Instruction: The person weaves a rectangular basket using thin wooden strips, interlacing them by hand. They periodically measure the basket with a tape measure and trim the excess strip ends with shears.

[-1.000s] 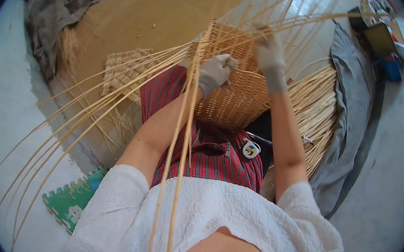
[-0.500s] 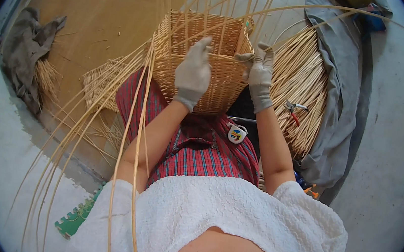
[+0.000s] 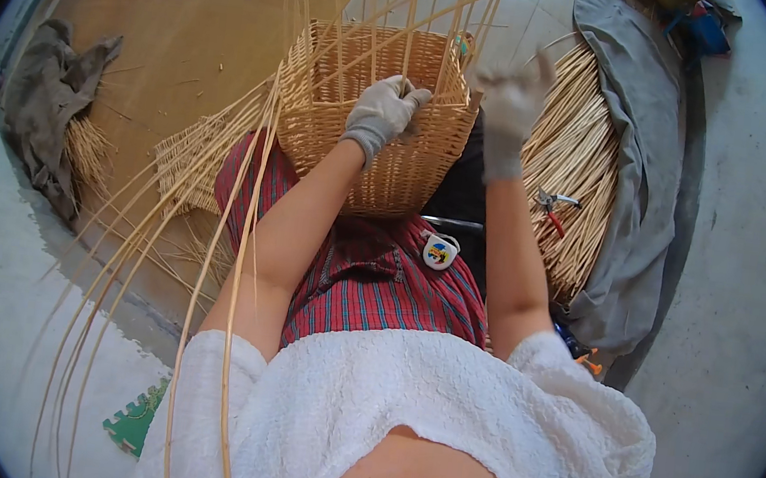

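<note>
A square wicker basket [image 3: 367, 176] with upright stakes [image 3: 413, 11] rests on my lap. My left hand [image 3: 384, 107], in a pale glove, is closed on a strand at the near rim. My right hand [image 3: 514, 103], also gloved, is raised just beside the basket's right corner, blurred, so its grip is unclear. Long loose reeds [image 3: 227, 363] trail from the basket's left side down past my left arm. A small white round object with a coloured picture [image 3: 439, 252] lies on my red striped garment below the basket.
A reed bundle [image 3: 577, 110] with red-handled cutters [image 3: 553, 219] lies on grey cloth [image 3: 623, 247] at right, near a blue container [image 3: 711, 36]. At left are crumpled cloth [image 3: 54, 102], a woven panel [image 3: 178, 169] and a green foam tile [image 3: 131, 418].
My left hand has moved right along the rim and its fingers closed. Since half a second ago, my right hand has lifted up and right off the rim. The view has shifted since the earliest frame.
</note>
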The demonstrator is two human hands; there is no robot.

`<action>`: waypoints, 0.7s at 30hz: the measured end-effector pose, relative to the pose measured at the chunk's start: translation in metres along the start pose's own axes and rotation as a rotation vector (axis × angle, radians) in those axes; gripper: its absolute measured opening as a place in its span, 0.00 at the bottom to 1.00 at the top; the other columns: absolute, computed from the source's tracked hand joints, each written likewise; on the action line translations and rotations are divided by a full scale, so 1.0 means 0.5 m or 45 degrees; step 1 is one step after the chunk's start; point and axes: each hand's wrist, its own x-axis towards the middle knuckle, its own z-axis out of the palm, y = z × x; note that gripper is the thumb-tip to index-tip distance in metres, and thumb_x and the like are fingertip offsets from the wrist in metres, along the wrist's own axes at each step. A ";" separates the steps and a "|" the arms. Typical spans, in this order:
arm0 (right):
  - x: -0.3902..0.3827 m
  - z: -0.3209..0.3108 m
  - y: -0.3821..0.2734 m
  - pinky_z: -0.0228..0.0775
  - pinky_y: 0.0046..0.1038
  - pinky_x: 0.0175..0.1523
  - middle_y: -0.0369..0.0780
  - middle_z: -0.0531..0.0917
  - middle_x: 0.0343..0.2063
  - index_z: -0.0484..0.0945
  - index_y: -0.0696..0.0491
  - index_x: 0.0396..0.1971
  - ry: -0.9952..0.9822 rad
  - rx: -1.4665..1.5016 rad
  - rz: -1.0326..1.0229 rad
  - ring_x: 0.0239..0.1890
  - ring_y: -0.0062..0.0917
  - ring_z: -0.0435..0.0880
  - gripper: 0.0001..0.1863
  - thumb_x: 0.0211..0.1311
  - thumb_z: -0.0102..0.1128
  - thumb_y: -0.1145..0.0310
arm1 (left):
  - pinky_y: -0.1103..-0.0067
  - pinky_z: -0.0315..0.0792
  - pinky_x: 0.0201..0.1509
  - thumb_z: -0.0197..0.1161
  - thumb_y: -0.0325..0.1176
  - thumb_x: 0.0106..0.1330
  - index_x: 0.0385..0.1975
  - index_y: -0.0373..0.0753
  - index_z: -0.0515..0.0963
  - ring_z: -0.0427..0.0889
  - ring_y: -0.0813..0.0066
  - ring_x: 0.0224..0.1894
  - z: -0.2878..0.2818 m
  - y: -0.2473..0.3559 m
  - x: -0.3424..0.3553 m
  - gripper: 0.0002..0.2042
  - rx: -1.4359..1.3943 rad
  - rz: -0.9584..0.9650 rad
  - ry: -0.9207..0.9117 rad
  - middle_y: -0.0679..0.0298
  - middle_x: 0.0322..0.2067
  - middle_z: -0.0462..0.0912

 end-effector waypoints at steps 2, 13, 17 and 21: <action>-0.111 -0.061 -0.049 0.85 0.32 0.43 0.44 0.86 0.42 0.71 0.53 0.64 0.266 0.162 0.685 0.38 0.29 0.89 0.18 0.77 0.51 0.72 | 0.74 0.81 0.28 0.69 0.43 0.72 0.36 0.35 0.81 0.86 0.74 0.22 -0.002 -0.017 0.004 0.15 -0.129 0.011 0.057 0.60 0.28 0.87; -0.033 0.273 -0.141 0.78 0.26 0.48 0.41 0.90 0.33 0.86 0.57 0.44 -0.441 -0.022 0.663 0.39 0.22 0.88 0.15 0.72 0.65 0.59 | 0.72 0.79 0.54 0.63 0.23 0.70 0.64 0.39 0.72 0.83 0.64 0.53 -0.063 -0.149 -0.222 0.22 0.309 0.721 0.632 0.51 0.56 0.79; -0.117 0.159 -0.192 0.78 0.25 0.45 0.41 0.90 0.33 0.87 0.54 0.43 -0.650 -0.145 0.617 0.37 0.19 0.88 0.13 0.71 0.66 0.59 | 0.68 0.79 0.53 0.61 0.36 0.76 0.63 0.37 0.70 0.84 0.55 0.52 -0.161 -0.130 -0.191 0.20 0.723 0.545 0.800 0.50 0.50 0.82; -0.158 0.062 -0.106 0.78 0.23 0.41 0.37 0.90 0.37 0.87 0.54 0.47 -0.520 0.178 1.022 0.38 0.19 0.88 0.13 0.73 0.64 0.61 | 0.57 0.80 0.49 0.56 0.53 0.78 0.60 0.34 0.69 0.86 0.42 0.47 -0.179 -0.054 -0.162 0.27 0.360 -0.044 0.466 0.45 0.47 0.86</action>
